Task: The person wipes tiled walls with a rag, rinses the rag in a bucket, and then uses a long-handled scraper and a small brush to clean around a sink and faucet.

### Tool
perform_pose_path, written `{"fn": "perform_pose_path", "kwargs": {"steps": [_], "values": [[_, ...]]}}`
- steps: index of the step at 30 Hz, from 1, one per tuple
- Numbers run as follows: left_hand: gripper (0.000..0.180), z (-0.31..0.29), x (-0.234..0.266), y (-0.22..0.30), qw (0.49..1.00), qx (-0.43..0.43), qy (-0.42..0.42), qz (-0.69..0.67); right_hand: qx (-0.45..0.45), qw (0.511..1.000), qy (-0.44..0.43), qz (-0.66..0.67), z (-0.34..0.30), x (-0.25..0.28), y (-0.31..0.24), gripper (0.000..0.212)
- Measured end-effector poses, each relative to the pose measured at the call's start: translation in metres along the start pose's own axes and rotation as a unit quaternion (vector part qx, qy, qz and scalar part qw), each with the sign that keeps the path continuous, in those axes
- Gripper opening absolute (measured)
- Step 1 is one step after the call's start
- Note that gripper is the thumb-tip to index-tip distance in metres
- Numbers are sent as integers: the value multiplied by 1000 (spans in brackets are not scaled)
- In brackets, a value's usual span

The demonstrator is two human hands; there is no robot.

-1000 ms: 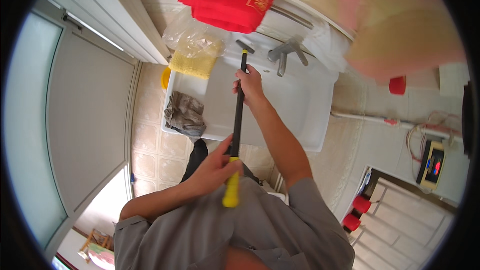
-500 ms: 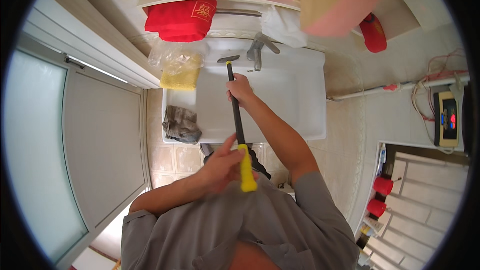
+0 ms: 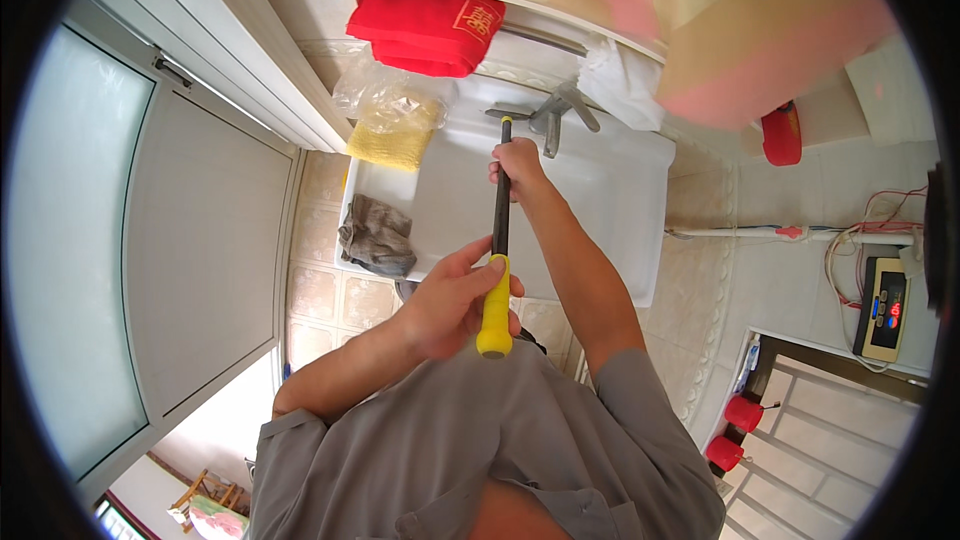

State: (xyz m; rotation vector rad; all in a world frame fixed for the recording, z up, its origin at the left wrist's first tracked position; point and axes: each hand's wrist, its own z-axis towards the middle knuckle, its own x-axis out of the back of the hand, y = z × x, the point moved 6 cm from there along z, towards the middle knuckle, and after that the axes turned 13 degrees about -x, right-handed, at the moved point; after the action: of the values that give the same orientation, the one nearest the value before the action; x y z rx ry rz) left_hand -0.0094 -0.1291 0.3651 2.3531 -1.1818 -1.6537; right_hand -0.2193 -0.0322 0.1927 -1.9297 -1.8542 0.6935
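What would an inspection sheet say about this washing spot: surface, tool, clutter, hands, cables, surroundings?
Surface: white sink with grey faucet.
Tool: black shaft, yellow handle; head appears close to the faucet.
Clutter: grey cloth and yellow cloth at the sink's left side.
Hands: right hand grips the shaft; left hand holds the handle.
Cables: loose wires near a display box.
Surroundings: red folded cloth beyond the sink; door at left.

Left side: white door [image 3: 205,250] with frosted-glass panel [image 3: 85,240]. Floor: beige tiles [image 3: 316,298]. Right side: pale wall [image 3: 775,285] carrying white pipe [image 3: 750,233]. Bright light [image 3: 228,405] shows at lower left, beside the door.
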Motion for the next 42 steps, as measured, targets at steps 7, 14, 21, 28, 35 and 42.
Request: {"fn": "perform_pose_path", "kwargs": {"steps": [7, 14, 21, 28, 35, 42], "values": [[49, 3, 23, 36, 999, 22, -36, -12, 2, 996, 19, 89, 9, -15, -8, 8], [63, 15, 1, 29, 996, 65, -59, -16, -8, 999, 15, 36, 1, 0, -19, 7], [54, 2, -9, 11, 998, 59, -27, -25, -1, 1000, -19, 4, -7, -6, -10, 8], [37, -16, -58, -31, 981, 157, -106, -33, -66, 992, -109, -17, -71, 17, 23, 10], [53, 4, -128, -108, 959, 234, -157, 37, -75, 986, -97, 117, -106, 143, 53, 14], [53, 55, -155, -173, 968, 195, -99, 119, -88, 907, -263, 318, -76, 197, 26, 19]]}}
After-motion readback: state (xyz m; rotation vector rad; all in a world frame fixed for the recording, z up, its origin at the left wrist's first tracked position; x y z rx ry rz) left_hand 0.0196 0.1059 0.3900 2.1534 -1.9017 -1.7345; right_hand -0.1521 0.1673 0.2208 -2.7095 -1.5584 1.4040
